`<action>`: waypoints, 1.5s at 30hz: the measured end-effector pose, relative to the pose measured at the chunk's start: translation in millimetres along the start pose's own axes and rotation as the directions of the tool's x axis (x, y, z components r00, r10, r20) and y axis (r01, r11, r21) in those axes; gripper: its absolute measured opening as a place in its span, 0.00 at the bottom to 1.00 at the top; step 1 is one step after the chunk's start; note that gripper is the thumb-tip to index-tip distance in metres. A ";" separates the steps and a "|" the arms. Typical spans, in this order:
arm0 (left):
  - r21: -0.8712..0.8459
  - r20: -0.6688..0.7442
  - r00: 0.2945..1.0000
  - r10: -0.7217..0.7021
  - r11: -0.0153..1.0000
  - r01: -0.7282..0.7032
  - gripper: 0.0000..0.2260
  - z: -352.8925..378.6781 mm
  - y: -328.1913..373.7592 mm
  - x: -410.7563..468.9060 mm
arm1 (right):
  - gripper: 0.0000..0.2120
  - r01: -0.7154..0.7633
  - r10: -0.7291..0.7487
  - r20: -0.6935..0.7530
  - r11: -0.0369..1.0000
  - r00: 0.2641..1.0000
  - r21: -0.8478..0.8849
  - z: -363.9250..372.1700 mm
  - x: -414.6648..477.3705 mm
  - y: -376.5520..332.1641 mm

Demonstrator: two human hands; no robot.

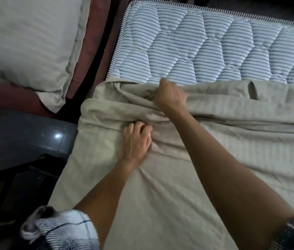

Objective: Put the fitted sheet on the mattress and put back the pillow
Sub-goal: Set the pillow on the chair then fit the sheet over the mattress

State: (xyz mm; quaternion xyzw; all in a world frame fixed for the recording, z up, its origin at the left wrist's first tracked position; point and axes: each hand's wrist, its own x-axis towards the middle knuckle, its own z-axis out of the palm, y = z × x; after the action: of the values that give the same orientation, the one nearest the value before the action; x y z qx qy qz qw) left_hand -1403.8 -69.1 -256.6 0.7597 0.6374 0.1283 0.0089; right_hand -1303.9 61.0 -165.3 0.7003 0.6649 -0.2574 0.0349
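A grey-green fitted sheet covers the near part of the blue-striped quilted mattress and lies bunched in folds across its middle. My right hand grips a fold at the sheet's far edge, fingers curled into the cloth. My left hand rests lower on the sheet, its fingertips curled into a fold near the left side. The far half of the mattress is bare. A pillow in a matching grey-green case lies off the mattress at the upper left.
The pillow sits on a dark red seat or frame beside the mattress. A dark glossy floor shows at the left, below the sheet's hanging edge. My checked sleeves appear at the bottom.
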 end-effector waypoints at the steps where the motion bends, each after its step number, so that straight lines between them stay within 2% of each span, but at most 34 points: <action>1: 0.034 -0.028 1.000 -0.005 0.999 0.006 0.07 12.0 -1.2 0.2 | 0.15 -0.011 0.013 0.042 1.000 0.999 -0.028 -3.3 10.3 3.6; 2: 0.065 -0.048 0.999 -0.004 0.998 0.007 0.08 20.9 -3.4 0.5 | 0.15 -0.014 0.013 -0.003 0.999 1.000 -0.046 -9.2 16.3 2.2; 3: 0.097 -0.071 0.997 0.002 0.995 0.005 0.09 19.3 -9.5 -4.9 | 0.14 0.016 -0.019 -0.183 1.000 0.983 -0.020 -9.9 16.0 -6.2; 4: 0.073 -0.106 0.994 -0.004 0.997 0.012 0.10 25.8 -6.8 -1.9 | 0.13 0.061 -0.033 -0.425 0.997 0.905 0.053 -16.1 23.1 -7.2; 5: 0.046 -0.130 0.991 -0.010 0.999 0.016 0.11 29.6 -5.2 -0.7 | 0.13 0.147 0.022 -0.601 0.962 0.799 0.230 -23.3 33.0 -10.4; 6: 0.038 -0.121 0.993 -0.007 0.999 0.012 0.14 23.9 -8.9 -3.2 | 0.15 0.257 0.097 -0.626 0.855 0.773 0.450 -29.3 39.2 -22.4; 7: 0.020 -0.102 0.995 -0.001 1.000 0.003 0.16 25.0 -6.2 -0.8 | 0.16 0.302 0.120 -0.527 0.704 0.841 0.643 -36.8 51.7 -28.4; 8: 0.013 -0.074 0.997 0.004 1.000 -0.003 0.19 25.4 -4.8 0.9 | 0.18 0.277 0.094 -0.434 0.645 0.896 0.712 -43.8 61.5 -35.9; 11: 0.051 -0.001 1.000 -0.009 0.999 0.009 0.24 20.4 -5.6 5.2 | 0.06 0.354 -0.081 -0.465 0.764 0.882 0.539 -63.9 84.4 -47.6; 12: 0.060 0.031 0.999 -0.024 0.998 0.022 0.25 20.8 -5.0 1.1 | 0.05 0.366 -0.209 -0.370 0.825 0.905 0.430 -63.2 81.1 -45.9; 13: 0.070 0.047 0.998 -0.036 0.997 0.032 0.26 22.2 -5.3 3.3 | 0.07 0.343 -0.308 -0.158 0.888 0.938 0.305 -60.7 82.0 -40.9; 14: 0.080 0.067 0.997 -0.039 0.996 0.033 0.27 24.1 -5.6 5.0 | 0.10 0.295 -0.314 0.115 0.943 0.943 0.152 -54.4 80.3 -31.6; 15: 0.087 0.082 0.996 -0.046 0.995 0.039 0.28 25.1 -5.0 1.6 | 0.12 0.259 -0.258 0.293 0.965 0.921 0.035 -42.0 74.6 -19.6; 16: 0.090 0.095 0.994 -0.049 0.995 0.041 0.28 26.8 -6.7 3.1 | 0.10 0.237 -0.218 0.333 0.971 0.917 -0.017 -33.7 73.1 -11.4; 17: 0.091 0.104 0.993 -0.050 0.995 0.041 0.28 27.7 -7.7 3.9 | 0.07 0.210 -0.205 0.268 0.978 0.941 0.010 -30.5 73.1 -6.1; 19: 0.093 0.098 0.994 -0.057 0.994 0.048 0.29 27.1 -7.0 4.7 | 0.09 0.159 -0.156 -0.047 0.985 0.987 0.067 -36.6 73.6 -3.9; 21: 0.096 0.090 0.994 -0.056 0.994 0.047 0.28 27.5 -5.4 3.7 | 0.15 0.125 -0.097 -0.276 0.988 0.956 0.086 -45.1 84.3 0.8; 23: 0.100 0.075 0.996 -0.052 0.994 0.044 0.29 28.7 -7.4 4.2 | 0.21 0.010 0.012 -0.231 0.995 0.973 0.095 -51.3 101.6 9.3; 25: 0.094 0.064 0.997 -0.049 0.995 0.043 0.29 30.9 -8.0 2.4 | 0.17 -0.044 0.053 -0.181 0.998 0.982 0.051 -57.3 110.7 17.6; 26: 0.095 0.054 0.997 -0.047 0.995 0.042 0.29 31.4 -8.3 2.8 | 0.13 0.013 0.001 -0.296 0.999 0.955 0.044 -58.7 110.0 18.8; 28: 0.095 0.043 0.998 -0.046 0.995 0.042 0.28 32.4 -8.0 3.5 | 0.07 0.178 -0.106 -0.610 0.982 0.785 0.058 -59.8 88.3 16.5; 29: 0.094 0.040 0.998 -0.045 0.995 0.041 0.28 32.1 -8.4 3.9 | 0.05 0.243 -0.128 -0.686 0.967 0.717 0.075 -58.2 70.3 15.4; 30: 0.096 0.034 0.999 -0.040 0.995 0.037 0.28 32.3 -6.5 4.6 | 0.05 0.286 -0.158 -0.683 0.955 0.713 0.077 -51.2 50.0 20.9; 31: 0.095 0.037 0.998 -0.041 0.995 0.037 0.28 32.4 -7.0 4.4 | 0.07 0.295 -0.202 -0.573 0.953 0.794 0.072 -39.0 31.2 25.9; 32: 0.091 0.036 0.998 -0.045 0.995 0.042 0.28 32.7 -7.5 4.5 | 0.09 0.254 -0.221 -0.354 0.966 0.909 0.048 -28.8 13.5 31.7; 33: 0.086 0.027 0.999 -0.045 0.995 0.043 0.28 32.9 -7.2 5.4 | 0.11 0.188 -0.187 -0.041 0.982 0.981 0.006 -22.3 -0.9 41.4; 34: 0.077 0.023 0.999 -0.045 0.996 0.043 0.27 33.5 -7.4 4.9 | 0.12 0.113 -0.109 0.177 0.993 0.978 -0.013 -17.5 -8.3 51.7; 35: 0.075 0.015 0.999 -0.043 0.996 0.042 0.27 33.9 -7.5 4.9 | 0.11 0.042 -0.043 0.206 0.999 0.978 0.009 -20.4 -9.8 57.9; 36: 0.079 0.008 0.999 -0.038 0.996 0.037 0.26 33.7 -7.7 6.7 | 0.10 -0.020 0.014 0.132 0.999 0.991 0.042 -30.2 -7.5 58.7; 38: 0.079 0.013 0.999 -0.041 0.996 0.040 0.26 33.4 -8.4 5.2 | 0.11 -0.021 0.038 -0.117 0.990 0.992 0.138 -44.2 7.8 58.8; 39: 0.080 0.021 0.999 -0.037 0.996 0.035 0.27 33.4 -8.8 5.8 | 0.16 0.007 0.013 -0.125 0.987 0.992 0.160 -51.2 19.7 59.0; 41: 0.084 0.034 0.999 -0.037 0.996 0.034 0.27 32.3 -9.3 5.4 | 0.30 0.031 -0.037 0.171 0.999 0.985 0.037 -56.1 38.9 54.4; 43: 0.079 0.045 0.998 -0.041 0.996 0.037 0.29 32.9 -8.7 3.6 | 0.22 0.117 -0.047 0.395 0.981 0.917 -0.154 -58.9 54.6 46.7; 45: 0.088 0.052 0.998 -0.047 0.995 0.042 0.32 33.4 -7.9 3.7 | 0.13 0.145 -0.081 0.274 0.964 0.958 -0.223 -66.9 77.6 30.8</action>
State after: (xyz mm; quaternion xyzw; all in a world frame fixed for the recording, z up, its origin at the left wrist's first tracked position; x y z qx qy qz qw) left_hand -1404.0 -59.1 -289.6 0.7483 0.6586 0.0796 -0.0041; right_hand -1255.0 154.5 -148.1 0.6112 0.7200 -0.2666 0.1923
